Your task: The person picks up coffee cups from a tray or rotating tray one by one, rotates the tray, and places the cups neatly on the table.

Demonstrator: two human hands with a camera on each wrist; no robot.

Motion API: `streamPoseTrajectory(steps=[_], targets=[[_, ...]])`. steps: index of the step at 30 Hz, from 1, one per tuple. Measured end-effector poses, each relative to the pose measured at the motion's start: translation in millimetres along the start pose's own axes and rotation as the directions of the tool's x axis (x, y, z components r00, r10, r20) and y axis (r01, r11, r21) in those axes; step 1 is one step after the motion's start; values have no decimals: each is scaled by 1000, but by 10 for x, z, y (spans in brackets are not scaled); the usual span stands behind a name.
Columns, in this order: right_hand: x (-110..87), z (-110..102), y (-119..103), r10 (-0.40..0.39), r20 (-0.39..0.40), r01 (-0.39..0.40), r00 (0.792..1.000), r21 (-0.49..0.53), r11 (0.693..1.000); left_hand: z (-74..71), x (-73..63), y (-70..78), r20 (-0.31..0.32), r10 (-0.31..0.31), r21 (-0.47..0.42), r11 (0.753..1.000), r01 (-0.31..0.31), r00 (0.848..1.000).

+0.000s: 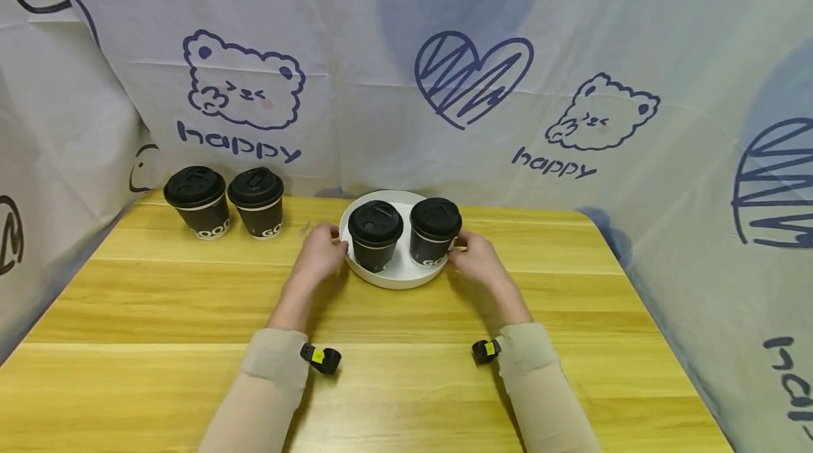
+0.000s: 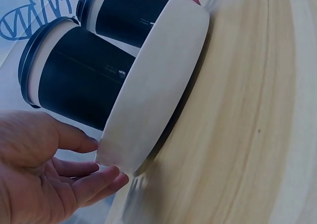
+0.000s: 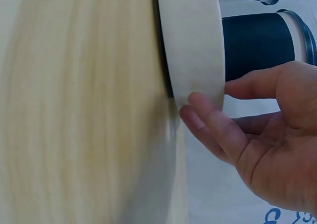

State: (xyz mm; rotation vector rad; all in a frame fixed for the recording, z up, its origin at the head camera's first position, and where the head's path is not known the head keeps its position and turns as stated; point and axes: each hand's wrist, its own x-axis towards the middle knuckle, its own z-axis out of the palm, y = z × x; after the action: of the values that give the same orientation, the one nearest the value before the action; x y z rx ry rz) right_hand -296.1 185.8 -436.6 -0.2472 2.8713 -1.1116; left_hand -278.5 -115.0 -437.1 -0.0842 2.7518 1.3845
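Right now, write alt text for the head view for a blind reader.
Both hands hold a round white tray bearing two lidded black cups. Two more cups stand left of it on a wooden table, before a white cloth printed with bears and hearts.

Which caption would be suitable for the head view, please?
Left hand and right hand grip a round white tray bearing two black-lidded paper cups; two matching cups stand on the wood-grain table.

Left hand (image 1: 322, 253) and right hand (image 1: 476, 255) hold opposite sides of a round white tray (image 1: 396, 283), two dark lidded cups (image 1: 375, 236) upright on it, two similar cups (image 1: 200, 203) further left on a wooden table (image 1: 406, 389), pale cloth (image 1: 362, 128) behind printed with bears (image 1: 246, 86) and hearts (image 1: 473, 79)
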Motion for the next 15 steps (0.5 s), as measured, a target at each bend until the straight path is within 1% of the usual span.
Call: streamPoseTrajectory(steps=[7,11,15], targets=[[-17,-14,-44,50,81,-53,995,34,998,-18,-7,9,6,10,13,1000,-10,1000],[-30,-22,-68,64,97,-68,993,43,997,-21,0,14,15,9,17,1000,-9,1000],[-47,-41,-81,73,97,-75,993,20,997,-22,4,17,22,5,-1,1000,-5,1000]])
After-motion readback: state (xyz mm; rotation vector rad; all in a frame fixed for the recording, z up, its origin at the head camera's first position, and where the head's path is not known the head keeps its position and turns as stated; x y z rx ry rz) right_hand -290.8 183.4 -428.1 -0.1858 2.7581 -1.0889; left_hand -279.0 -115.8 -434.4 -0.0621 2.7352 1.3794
